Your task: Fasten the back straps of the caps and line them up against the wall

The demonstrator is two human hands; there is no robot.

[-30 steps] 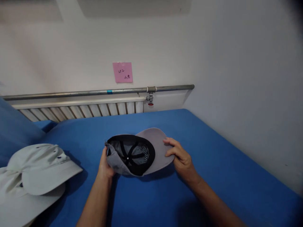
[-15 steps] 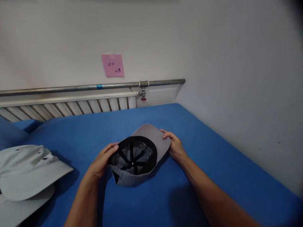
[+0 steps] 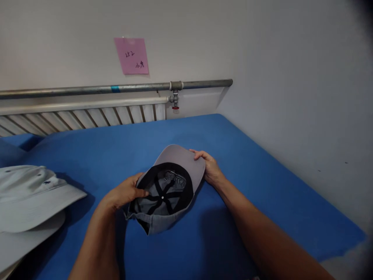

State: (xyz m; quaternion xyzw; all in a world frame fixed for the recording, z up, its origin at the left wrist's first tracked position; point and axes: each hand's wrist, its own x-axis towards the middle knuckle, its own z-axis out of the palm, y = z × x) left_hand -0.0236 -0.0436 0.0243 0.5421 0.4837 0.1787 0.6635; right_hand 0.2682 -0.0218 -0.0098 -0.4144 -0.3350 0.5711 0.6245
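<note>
Blue surface [image 3: 247, 167], cap [image 3: 169, 188] now farther counterclockwise

Bare, smooth left forearm [image 3: 96, 241] is tapering to a slim wrist [image 3: 107, 204]; bare right forearm [image 3: 256, 223] is tapering likewise. Bare left hand [image 3: 124, 191], bare right hand [image 3: 211, 170] are showing rounded fingertips [image 3: 197, 156].

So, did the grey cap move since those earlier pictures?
Yes. Judged against the red-handled valve, the grey cap has turned: its brim points more toward the far wall, and its back has swung away from the valve, toward the camera.
</note>
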